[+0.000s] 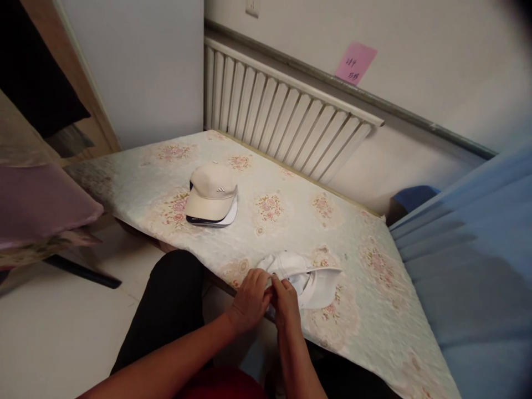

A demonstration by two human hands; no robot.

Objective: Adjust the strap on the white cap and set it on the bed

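Observation:
A white baseball cap (322,288) lies on its side at the near edge of the table, its brim pointing right. My left hand (252,296) and my right hand (286,299) meet at the cap's left end, with fingers closed on its back edge, where the strap would sit. The exact part pinched between the fingertips is hidden. Farther back to the left, a stack of caps (213,191) rests on the table, a beige one on top with dark and white brims showing beneath it.
A flowered cloth covers the table (299,221). Behind it stand a white radiator (282,105) and a wall with a pink note (356,62). A blue curtain (477,249) hangs at the right. Pinkish fabric (45,199) and dark cloth are at the left.

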